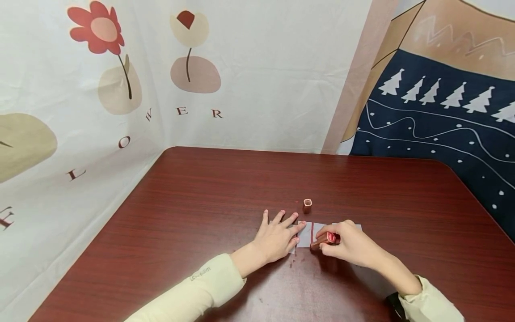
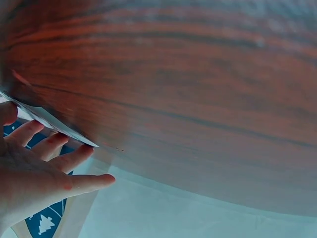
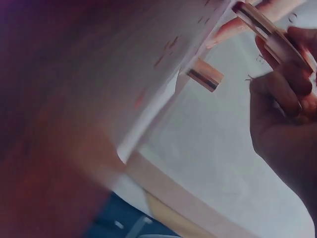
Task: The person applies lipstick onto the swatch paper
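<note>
My right hand pinches a lipstick in a shiny rose-gold tube. Its tip meets the lower edge of a white paper, at the foot of a red line running down the sheet. In the right wrist view the lipstick points up and left, its dark red end exposed. My left hand lies with fingers spread over the left part of the paper, covering some of it. The left wrist view shows those straight fingers along the paper. Just beyond the paper stands the lipstick cap, hollow end up.
All this rests on a dark red wood-grain table. More white paper shows behind my right hand. Small red smudges mark the tabletop near the paper. A flower-print curtain hangs behind, with a navy tree-print cloth at right.
</note>
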{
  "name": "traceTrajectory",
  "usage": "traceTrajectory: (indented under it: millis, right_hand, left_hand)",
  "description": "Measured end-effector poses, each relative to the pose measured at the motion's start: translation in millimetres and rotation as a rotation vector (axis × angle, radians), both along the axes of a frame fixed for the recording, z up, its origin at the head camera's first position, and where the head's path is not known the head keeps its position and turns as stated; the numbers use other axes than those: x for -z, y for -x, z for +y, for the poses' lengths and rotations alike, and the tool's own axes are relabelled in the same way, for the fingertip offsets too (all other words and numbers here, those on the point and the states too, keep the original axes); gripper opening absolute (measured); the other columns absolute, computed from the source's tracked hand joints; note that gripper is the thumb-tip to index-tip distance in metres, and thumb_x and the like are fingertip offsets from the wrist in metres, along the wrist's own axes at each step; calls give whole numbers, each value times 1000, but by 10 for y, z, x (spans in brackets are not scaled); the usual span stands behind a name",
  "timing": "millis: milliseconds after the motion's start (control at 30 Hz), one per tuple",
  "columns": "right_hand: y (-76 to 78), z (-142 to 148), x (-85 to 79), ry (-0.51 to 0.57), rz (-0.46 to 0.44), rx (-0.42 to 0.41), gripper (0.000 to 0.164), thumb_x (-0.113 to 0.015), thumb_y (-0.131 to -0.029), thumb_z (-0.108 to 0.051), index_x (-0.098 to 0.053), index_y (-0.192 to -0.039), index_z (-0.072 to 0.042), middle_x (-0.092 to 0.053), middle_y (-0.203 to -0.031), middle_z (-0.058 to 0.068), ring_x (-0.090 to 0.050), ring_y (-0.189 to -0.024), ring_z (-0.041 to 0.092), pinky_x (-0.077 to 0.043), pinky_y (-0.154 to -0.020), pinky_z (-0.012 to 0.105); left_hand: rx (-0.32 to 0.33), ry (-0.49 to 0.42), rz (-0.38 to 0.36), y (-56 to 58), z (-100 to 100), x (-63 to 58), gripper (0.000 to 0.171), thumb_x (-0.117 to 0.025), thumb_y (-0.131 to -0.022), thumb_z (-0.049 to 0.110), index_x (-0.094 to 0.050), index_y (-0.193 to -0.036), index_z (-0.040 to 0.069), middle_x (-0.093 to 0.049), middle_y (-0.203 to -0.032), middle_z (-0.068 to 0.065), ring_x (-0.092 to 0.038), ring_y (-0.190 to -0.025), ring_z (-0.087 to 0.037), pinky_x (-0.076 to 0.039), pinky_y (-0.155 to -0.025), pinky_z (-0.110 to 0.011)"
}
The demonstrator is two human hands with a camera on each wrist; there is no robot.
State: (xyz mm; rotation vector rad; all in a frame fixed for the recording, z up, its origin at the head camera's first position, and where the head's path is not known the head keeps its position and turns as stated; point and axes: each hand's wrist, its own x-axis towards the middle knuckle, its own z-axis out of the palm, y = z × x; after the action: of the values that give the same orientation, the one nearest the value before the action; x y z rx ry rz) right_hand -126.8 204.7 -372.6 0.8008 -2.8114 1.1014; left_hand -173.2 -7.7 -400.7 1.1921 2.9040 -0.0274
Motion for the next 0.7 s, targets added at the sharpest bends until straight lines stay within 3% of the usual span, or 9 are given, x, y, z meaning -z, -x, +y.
traceTrajectory:
  millis: [233,467,700]
  right_hand:
    - [-40,63,-61,24,-41,27,17,-64,-75,-5,-70,-89,-13,-48,-58,-19,-37,-52,-2,-31,-45,17]
    - [-111,231,-173,25,-6,37,19,-67,-86,-18,-69,-102,-9,-52,-61,-15,-40,-51,0,-35,-44,19]
    - [-178,505,-254,144,-170,69,32,-62,-91,-21,-59,-121,-10,-60,-69,5,-53,-46,19,-41,-37,28]
  left_hand:
    - [-5,5,-3,-11,6,-19,43,-41,-98,41,-41,-141,34,-37,-145,4,-33,-132,-27,-23,-99,-62]
    - [-10,11,1,-11,21,-16,43,-43,-97,40,-43,-140,34,-38,-145,4,-35,-131,-27,-24,-98,-62]
    - [-13,-41,-44,14,35,-38,42,-51,-95,37,-50,-136,28,-42,-143,1,-39,-129,-30,-26,-97,-62]
